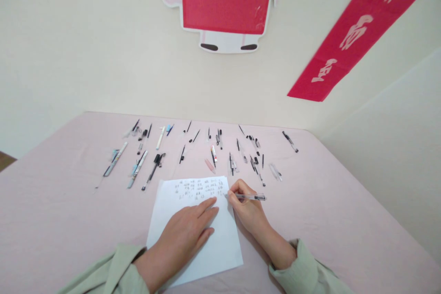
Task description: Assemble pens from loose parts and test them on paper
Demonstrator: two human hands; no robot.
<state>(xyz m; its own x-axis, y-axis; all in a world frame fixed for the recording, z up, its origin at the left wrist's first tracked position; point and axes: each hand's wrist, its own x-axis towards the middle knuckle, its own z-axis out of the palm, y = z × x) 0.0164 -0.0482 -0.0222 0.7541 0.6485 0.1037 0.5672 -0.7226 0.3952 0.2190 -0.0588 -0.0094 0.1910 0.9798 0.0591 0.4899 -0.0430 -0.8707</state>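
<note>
A white sheet of paper lies on the pink-covered table, with several rows of small handwritten characters across its upper part. My left hand rests flat on the sheet, fingers stretched out toward the right. At the sheet's upper right edge, my right hand is closed around a clear pen with a dark end. The pen lies tilted, its tip at the paper beside the last line of writing. Part of its barrel is hidden by my fingers.
Beyond the paper lie several pens and pen parts, such as a white-barrelled pen, a black pen, a pink piece and a pen at far right. The pink tablecloth reaches the wall, where a red banner hangs.
</note>
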